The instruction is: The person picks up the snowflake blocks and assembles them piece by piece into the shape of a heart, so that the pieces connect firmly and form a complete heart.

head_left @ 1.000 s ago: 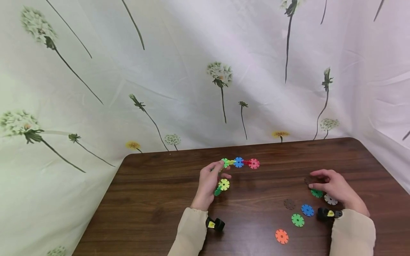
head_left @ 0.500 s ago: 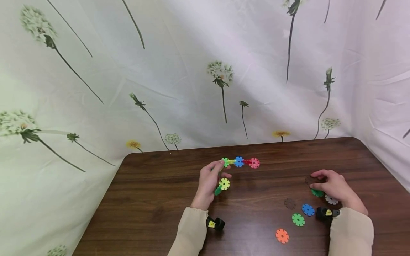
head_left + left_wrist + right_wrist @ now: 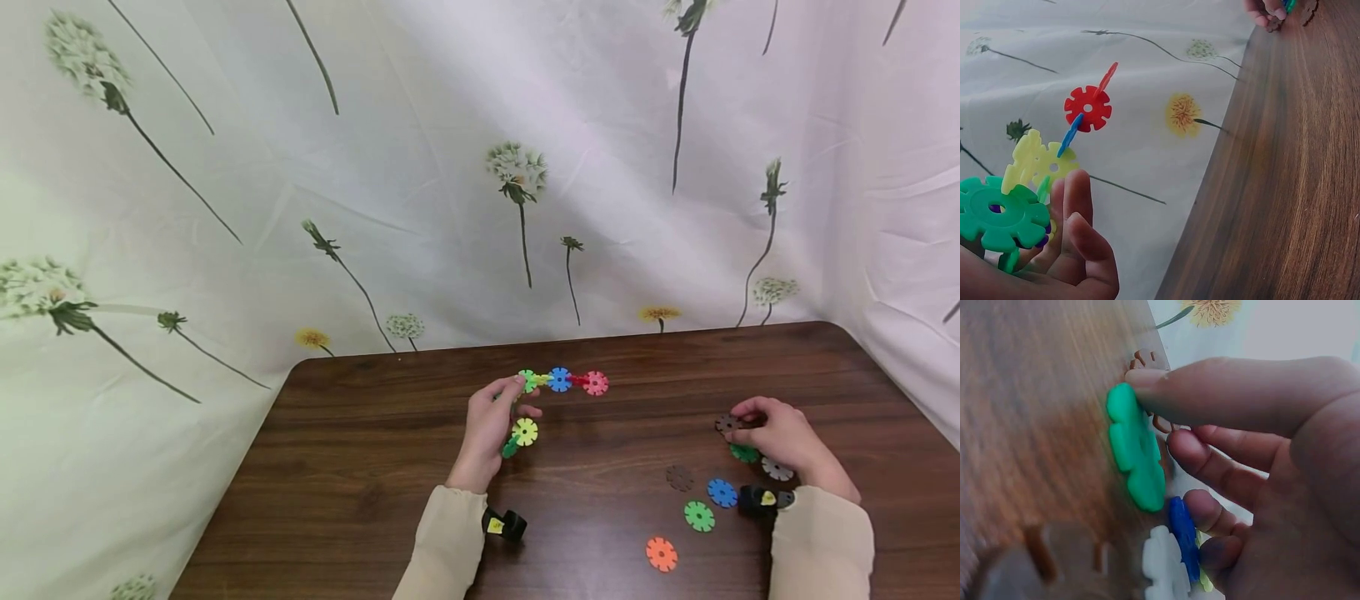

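My left hand (image 3: 487, 432) pinches a chain of slotted plastic discs, raised above the table. In the head view its far end shows a blue disc (image 3: 559, 380) and a pink-red disc (image 3: 596, 383); a yellow disc (image 3: 526, 432) hangs by the palm. The left wrist view shows a green disc (image 3: 997, 215) close up and a red disc (image 3: 1088, 109) farther along. Over at the right, my right hand (image 3: 787, 437) pinches a brown disc (image 3: 726, 423) between thumb and fingers. Below those fingers lies a dark green disc (image 3: 745, 452), partly covering the brown one in the right wrist view.
On the wooden table (image 3: 360, 467) lie several loose discs: brown (image 3: 679, 477), blue (image 3: 722, 492), light green (image 3: 699, 516), orange (image 3: 662, 554) and white (image 3: 777, 469), the last partly under the right hand. A white cloth (image 3: 450, 208) with a flower print hangs behind the table.
The brown disc at my right fingertips now shows more of its face, tilted up from the table. My left hand and the chain have stayed in place.
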Demonstrator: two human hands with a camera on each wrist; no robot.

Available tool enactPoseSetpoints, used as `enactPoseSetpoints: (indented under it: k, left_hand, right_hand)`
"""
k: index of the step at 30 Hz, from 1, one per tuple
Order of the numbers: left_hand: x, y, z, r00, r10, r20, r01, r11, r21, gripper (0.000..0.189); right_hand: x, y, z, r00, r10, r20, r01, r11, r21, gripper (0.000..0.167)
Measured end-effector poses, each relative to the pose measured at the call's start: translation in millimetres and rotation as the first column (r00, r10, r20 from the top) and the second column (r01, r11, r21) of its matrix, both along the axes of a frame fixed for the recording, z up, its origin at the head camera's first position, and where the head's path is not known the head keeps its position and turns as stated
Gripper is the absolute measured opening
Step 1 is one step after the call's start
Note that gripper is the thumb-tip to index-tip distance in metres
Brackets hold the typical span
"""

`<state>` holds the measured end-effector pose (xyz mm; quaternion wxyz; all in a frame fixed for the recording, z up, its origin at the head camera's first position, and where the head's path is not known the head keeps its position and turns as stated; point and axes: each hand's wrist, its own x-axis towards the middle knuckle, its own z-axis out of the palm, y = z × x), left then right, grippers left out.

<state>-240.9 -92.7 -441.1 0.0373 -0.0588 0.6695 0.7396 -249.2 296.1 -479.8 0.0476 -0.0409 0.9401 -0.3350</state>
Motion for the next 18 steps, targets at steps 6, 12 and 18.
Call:
enactPoseSetpoints:
  k: [6, 12, 18]
  left_hand:
    - [0.7, 0.0, 0.4, 1.000, -0.001, 0.004, 0.001, 1.000, -0.001, 0.038]
    - [1.1, -0.3, 0.4, 1.000, 0.001, 0.003, -0.001, 1.000, -0.002, 0.038]
    - [1.7, -0.2, 0.1, 1.000, 0.001, -0.001, -0.001, 1.000, -0.006, 0.037]
  right_hand:
    - [1.6, -3.1, 3.4, 1.000, -0.001, 0.001, 0.001, 1.000, -0.001, 0.033]
    - [1.5, -5.2, 5.9, 1.000, 0.008, 0.020, -0.008, 1.000, 0.003, 0.030]
    - [2.2, -6.3, 7.0, 0.999, 0.020, 0.036, -0.020, 1.000, 0.000, 0.029]
